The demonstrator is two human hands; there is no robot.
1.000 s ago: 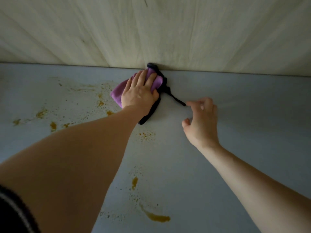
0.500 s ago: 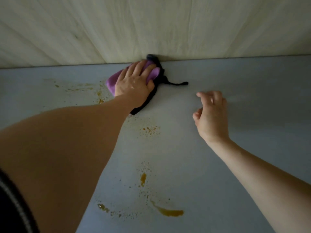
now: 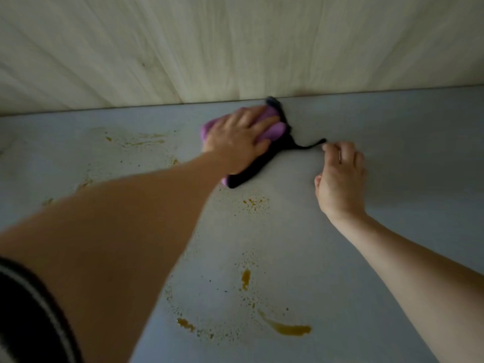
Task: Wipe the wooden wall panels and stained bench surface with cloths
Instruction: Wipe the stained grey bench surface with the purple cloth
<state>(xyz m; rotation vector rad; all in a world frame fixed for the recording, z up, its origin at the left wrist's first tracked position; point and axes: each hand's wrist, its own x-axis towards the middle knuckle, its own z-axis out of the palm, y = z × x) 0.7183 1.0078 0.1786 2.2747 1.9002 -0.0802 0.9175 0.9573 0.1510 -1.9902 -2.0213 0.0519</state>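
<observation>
stains (image 3: pixel 285 329): orange smears and specks on grey bench (image 3: pixel 392 205), left of and below the pressing hand
left hand (image 3: pixel 237 142): fingers flat, presses purple cloth (image 3: pixel 272 131) at wall panel (image 3: pixel 235 48) seam
black cloth (image 3: pixel 262 163): under purple one
right hand (image 3: pixel 340 176): fingers curled, fingertip at black strand's end; grasp unclear

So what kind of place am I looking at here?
Probably a home or cabin nook with a built-in bench, though little shows: pale wooden wall panels meet a grey bench surface spattered with amber stains, and the left hand presses a purple cloth.
</observation>
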